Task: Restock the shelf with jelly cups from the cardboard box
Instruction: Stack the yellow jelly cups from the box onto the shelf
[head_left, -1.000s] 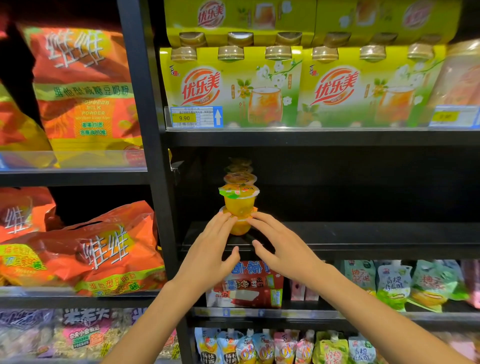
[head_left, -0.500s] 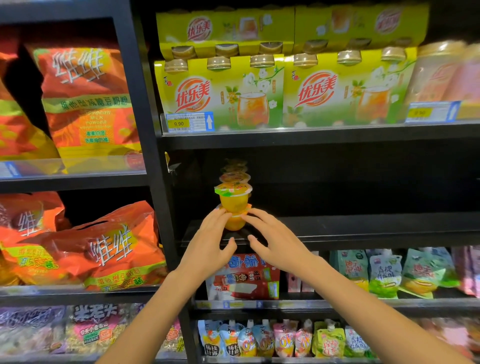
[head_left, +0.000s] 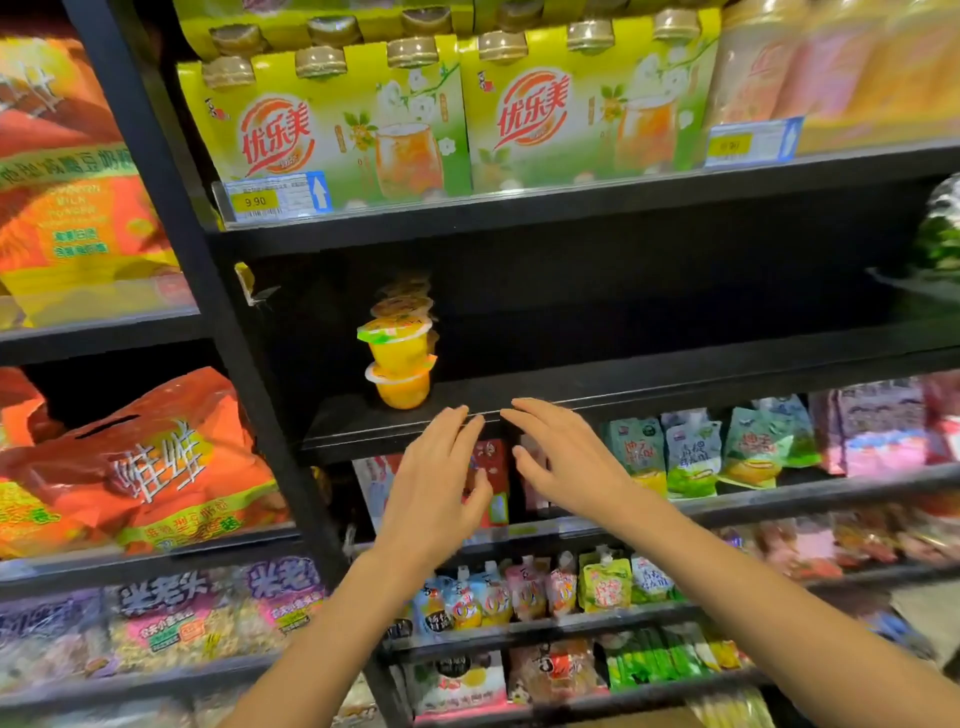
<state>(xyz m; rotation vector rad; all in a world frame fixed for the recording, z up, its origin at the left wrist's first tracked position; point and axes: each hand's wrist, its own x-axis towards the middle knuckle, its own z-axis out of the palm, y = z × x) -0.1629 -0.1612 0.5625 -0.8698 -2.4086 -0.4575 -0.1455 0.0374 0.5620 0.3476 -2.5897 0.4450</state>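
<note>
Two yellow jelly cups stand stacked at the left front of the black middle shelf, with more cups in a row behind them in the dark. My left hand hovers just below the shelf's front edge, fingers apart and holding nothing. My right hand is beside it to the right, also spread and holding nothing. Neither hand touches the cups. The cardboard box is out of view.
Green drink multipacks fill the shelf above, with a yellow price tag on its edge. Orange powder bags lie in the left bay. Pouches and snack packs line the lower shelves. A black upright post divides the bays.
Both hands have let go of the stacked jelly cups and drawn back down and to the right, below the shelf edge. The camera has tilted and moved closer.
</note>
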